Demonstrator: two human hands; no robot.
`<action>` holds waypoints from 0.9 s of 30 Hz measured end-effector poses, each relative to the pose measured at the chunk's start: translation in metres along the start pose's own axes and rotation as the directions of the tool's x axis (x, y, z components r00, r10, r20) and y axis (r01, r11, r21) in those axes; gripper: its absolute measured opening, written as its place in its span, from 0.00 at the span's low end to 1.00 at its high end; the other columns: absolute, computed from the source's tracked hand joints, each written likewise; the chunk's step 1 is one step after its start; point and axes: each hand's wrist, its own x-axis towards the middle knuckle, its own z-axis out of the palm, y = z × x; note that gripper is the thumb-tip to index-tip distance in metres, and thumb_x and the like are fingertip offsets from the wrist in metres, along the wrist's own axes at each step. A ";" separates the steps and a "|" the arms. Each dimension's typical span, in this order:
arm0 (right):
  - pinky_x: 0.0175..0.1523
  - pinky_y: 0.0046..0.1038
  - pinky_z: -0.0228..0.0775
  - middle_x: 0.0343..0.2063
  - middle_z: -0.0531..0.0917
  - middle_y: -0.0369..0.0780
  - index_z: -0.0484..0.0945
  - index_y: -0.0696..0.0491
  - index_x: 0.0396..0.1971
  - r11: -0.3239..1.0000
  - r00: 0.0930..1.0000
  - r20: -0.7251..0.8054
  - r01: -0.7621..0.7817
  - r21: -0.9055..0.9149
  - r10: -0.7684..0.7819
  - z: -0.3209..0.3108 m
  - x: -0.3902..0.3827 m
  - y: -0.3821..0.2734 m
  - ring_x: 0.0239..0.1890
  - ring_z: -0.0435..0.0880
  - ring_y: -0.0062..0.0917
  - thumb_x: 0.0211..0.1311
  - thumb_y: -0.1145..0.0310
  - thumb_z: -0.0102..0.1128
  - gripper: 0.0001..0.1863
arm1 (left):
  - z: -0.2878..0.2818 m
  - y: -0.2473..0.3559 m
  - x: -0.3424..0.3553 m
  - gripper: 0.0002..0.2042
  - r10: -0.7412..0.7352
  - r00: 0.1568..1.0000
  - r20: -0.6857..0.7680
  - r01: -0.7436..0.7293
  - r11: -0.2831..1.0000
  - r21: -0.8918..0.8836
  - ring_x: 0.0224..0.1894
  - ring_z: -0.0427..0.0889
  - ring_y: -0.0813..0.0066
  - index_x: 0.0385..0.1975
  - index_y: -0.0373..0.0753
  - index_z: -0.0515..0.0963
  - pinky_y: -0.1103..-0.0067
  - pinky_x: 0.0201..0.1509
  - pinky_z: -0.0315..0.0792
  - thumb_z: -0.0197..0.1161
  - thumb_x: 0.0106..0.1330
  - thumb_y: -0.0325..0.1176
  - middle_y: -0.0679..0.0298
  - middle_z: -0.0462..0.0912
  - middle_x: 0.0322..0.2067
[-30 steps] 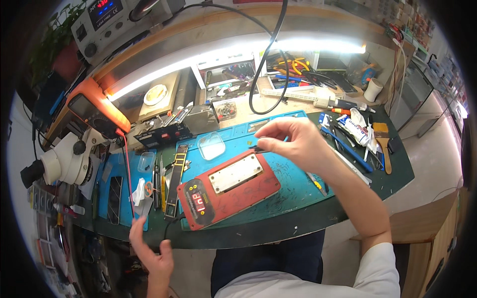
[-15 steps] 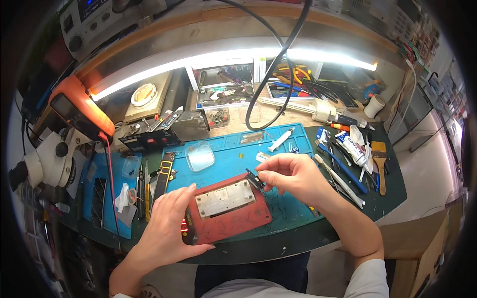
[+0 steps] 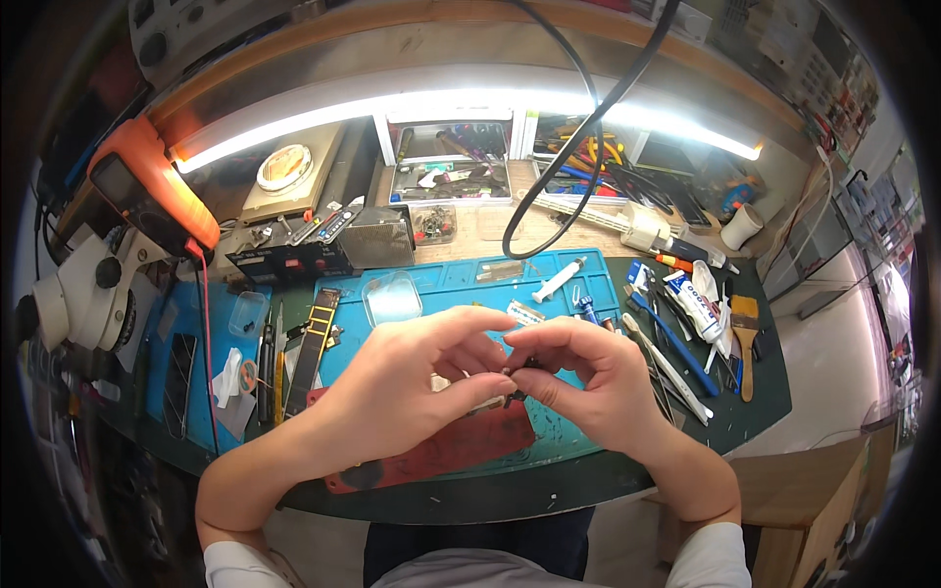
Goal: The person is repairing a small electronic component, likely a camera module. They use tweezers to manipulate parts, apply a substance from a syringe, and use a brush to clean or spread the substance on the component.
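My left hand [image 3: 421, 382] and my right hand [image 3: 588, 387] meet over a red heating plate [image 3: 431, 456], their fingertips closed round a small dark part [image 3: 520, 392], mostly hidden by them. The plate's display and much of its metal top are covered by my left hand. Beneath is a blue silicone mat [image 3: 441, 284] with a clear plastic box [image 3: 390, 296], a syringe [image 3: 559, 279] and a razor blade [image 3: 524, 314] behind my hands. A black flex-cable strip [image 3: 312, 353] lies at the mat's left.
An orange multimeter [image 3: 147, 186] and white microscope [image 3: 93, 294] stand left. Tool bins [image 3: 451, 167] line the back under a light strip, with a black cable [image 3: 598, 118] dangling before them. Right are a brush [image 3: 745, 333], glue tube [image 3: 696, 304] and several long tools [image 3: 671, 367].
My left hand has come up from the front edge to meet my right hand at the dark part; my right hand has moved down over the plate with it.
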 end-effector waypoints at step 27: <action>0.41 0.16 0.74 0.35 0.84 0.31 0.80 0.60 0.52 0.935 0.944 0.038 -0.319 -0.156 0.328 -0.005 0.006 0.006 0.36 0.80 0.08 0.70 0.75 0.64 0.13 | -0.011 -0.032 -0.033 0.14 0.365 0.921 -0.132 -0.224 0.778 0.587 0.37 0.84 0.68 0.44 0.39 0.86 0.74 0.39 0.76 0.72 0.58 0.20 0.63 0.86 0.37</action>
